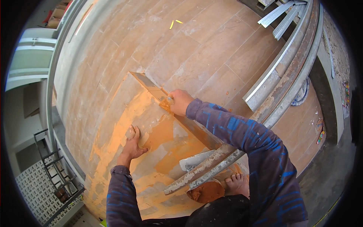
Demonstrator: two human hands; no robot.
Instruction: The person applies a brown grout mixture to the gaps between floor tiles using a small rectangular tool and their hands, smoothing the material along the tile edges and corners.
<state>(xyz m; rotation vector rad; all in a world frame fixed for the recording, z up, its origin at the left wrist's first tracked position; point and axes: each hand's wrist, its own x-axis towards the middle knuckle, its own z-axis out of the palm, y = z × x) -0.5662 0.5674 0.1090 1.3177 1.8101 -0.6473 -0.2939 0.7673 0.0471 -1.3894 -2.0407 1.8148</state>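
My right hand (179, 102) is closed at the edge of a raised grey surface (145, 96) patched with orange filler. Between its fingers is what looks like a small flat scraper (166, 103), smeared orange; its grip is hidden by the hand. Fingers spread, my left hand (132, 146) rests palm down on the same surface, left of the right hand. Wet orange filler (160, 140) covers much of the area between and below the hands. Closer to me are a round container of orange filler (207, 192) and a whitish flat piece (194, 160), partly under a pipe.
Several long metal pipes and channels (281, 81) cross from the upper right toward my legs, passing beneath my right arm. Perforated metal strips (281, 17) lie at the top right. My bare foot (238, 184) is beside the container. Yellow scraps (175, 24) lie on wood-look tiles.
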